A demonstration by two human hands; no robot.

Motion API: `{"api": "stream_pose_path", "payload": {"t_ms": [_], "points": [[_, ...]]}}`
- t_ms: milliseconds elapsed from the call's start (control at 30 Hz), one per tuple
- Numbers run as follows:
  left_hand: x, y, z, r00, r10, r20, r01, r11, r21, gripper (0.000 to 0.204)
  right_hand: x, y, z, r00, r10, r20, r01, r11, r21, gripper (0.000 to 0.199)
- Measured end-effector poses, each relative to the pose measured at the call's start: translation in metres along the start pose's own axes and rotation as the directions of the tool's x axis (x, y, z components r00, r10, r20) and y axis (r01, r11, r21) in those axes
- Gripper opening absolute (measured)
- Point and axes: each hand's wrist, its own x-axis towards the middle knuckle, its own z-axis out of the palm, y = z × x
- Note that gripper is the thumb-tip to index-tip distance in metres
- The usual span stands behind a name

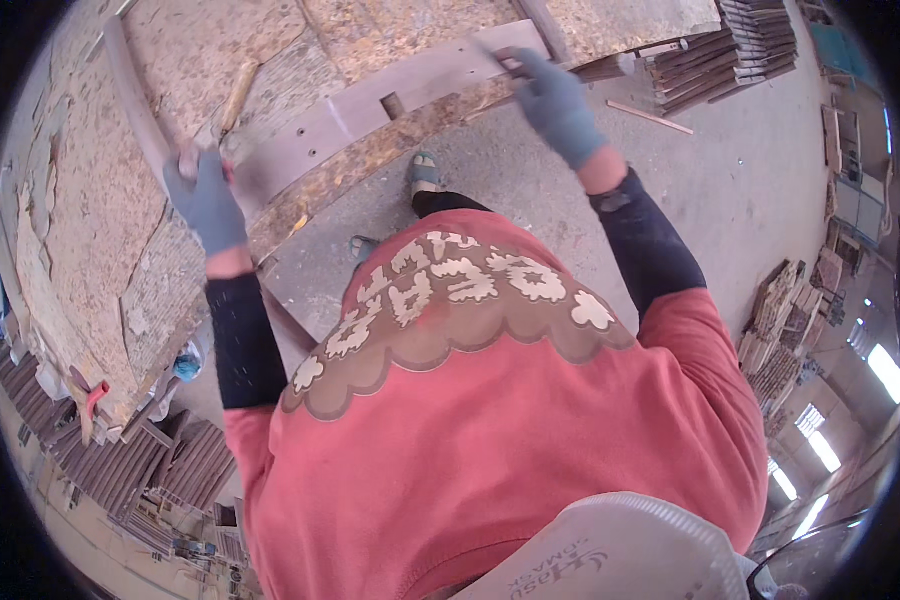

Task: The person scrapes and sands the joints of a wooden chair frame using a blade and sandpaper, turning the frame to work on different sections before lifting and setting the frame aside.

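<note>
A flat, slightly curved wooden board (355, 112) lies along the near edge of the worn workbench (65, 290). It has small round holes and a rectangular slot. Narrower wooden bars (130, 85) meet it near both ends, like a chair frame. My left hand (208, 200), in a grey-blue glove, grips the wood at the board's left end; a bit of red shows beside its fingers. Over the board's right end, my right hand (558, 108), gloved alike, has curled fingers. Something thin and blurred is at its fingertips, too smeared to name.
On the bench lies a short wooden stick or handle (238, 95). Stacked wooden pieces (745, 50) stand at the far right, and more stacks (120, 465) at the lower left. A red object (97, 395) sits at the bench's left corner. Concrete floor (710, 175) spreads to the right.
</note>
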Motion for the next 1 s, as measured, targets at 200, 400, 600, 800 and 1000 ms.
{"api": "stream_pose_path", "payload": {"t_ms": [200,400,600,800,1000], "points": [[0.048,-0.052,0.04,0.994,0.098,0.048,-0.107,0.784,0.612,0.033,0.02,0.064,-0.043,0.981,-0.078,-0.178,0.024,0.958,-0.285,0.031],[0.05,-0.056,0.044,0.995,0.096,0.025,-0.09,0.762,0.641,0.037,0.033,0.056,-0.04,0.988,0.029,-0.152,-0.088,0.913,-0.399,0.028],[0.05,-0.051,0.044,0.999,0.03,0.029,-0.041,0.78,0.625,0.037,0.032,0.041,-0.031,0.988,0.033,-0.153,-0.109,0.847,-0.52,0.03],[0.05,-0.063,0.039,0.996,0.091,0.008,-0.079,0.812,0.579,0.036,0.034,0.03,-0.028,0.992,0.109,-0.057,-0.12,0.779,-0.615,0.031],[0.052,-0.061,0.04,0.997,0.061,0.041,-0.073,0.862,0.502,0.036,0.035,0.018,-0.014,0.997,-0.064,-0.051,0.025,0.83,-0.558,0.022]]}}
